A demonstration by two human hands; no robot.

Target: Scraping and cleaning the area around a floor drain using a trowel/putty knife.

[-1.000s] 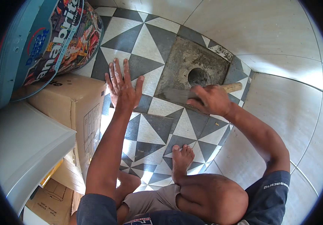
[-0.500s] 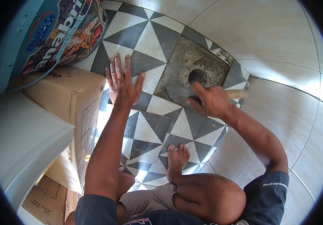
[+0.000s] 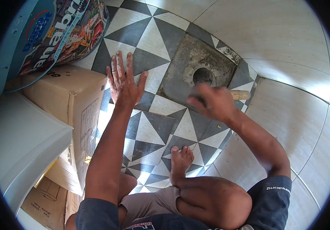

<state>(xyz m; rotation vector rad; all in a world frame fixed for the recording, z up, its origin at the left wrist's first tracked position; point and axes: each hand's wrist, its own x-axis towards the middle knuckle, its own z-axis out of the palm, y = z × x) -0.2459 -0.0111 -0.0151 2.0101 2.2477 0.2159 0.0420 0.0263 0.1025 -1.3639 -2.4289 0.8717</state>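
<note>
My left hand [image 3: 125,86] lies flat on the black-and-white patterned tiles [image 3: 151,80], its fingers stretched out and nothing in it. My right hand [image 3: 215,102], smeared by motion, is closed round a wooden-handled trowel [image 3: 241,95]. The handle's end sticks out to the right of the fist. The trowel's blade is mostly hidden or blurred under the hand. Just beyond lies a square patch of rough grey cement [image 3: 186,57] set among the tiles, with a dark round hole [image 3: 202,76] in it. The patch's near left part looks smoother and wetter.
Pale wall tiles [image 3: 284,115] rise at the right and far side. On the left stand a cardboard box [image 3: 59,82], a large printed paint bucket [image 3: 69,34] with a handle, and a pale smooth panel [image 3: 27,134]. My bare foot [image 3: 180,163] rests on the tiles in front.
My right hand with the trowel has shifted slightly left and blurs now. The grey blade seen left of the fist before is hardly visible. My left hand stays in place.
</note>
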